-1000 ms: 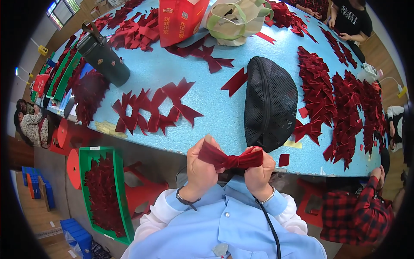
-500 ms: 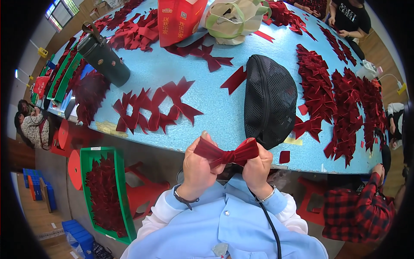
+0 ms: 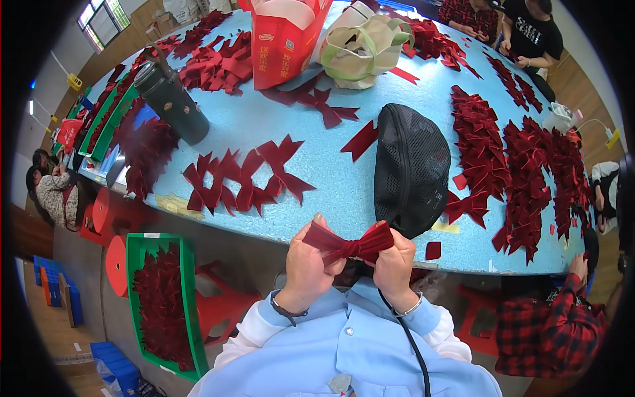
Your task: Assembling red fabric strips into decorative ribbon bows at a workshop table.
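My left hand [image 3: 307, 268] and right hand [image 3: 395, 264] each keep a closed grip on one red velvet bow [image 3: 348, 243], held just above the blue worktop [image 3: 331, 159] edge.

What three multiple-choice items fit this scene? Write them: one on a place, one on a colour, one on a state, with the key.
1. Where does the black mesh bag lie?
A. on the blue table
B. on the floor
C. in the green tray

2. What colour is the bow in the hands?
A. white
B. dark red
C. yellow

3. How is the bow held?
A. lying loose on the table
B. hanging from one hand
C. pinched between left hand and right hand

Key: 1 A, it rests on the tabletop just beyond the hands; 2 B, it matches the red ribbon pieces laid crosswise on the table; 3 C, both hands close on it at chest height.
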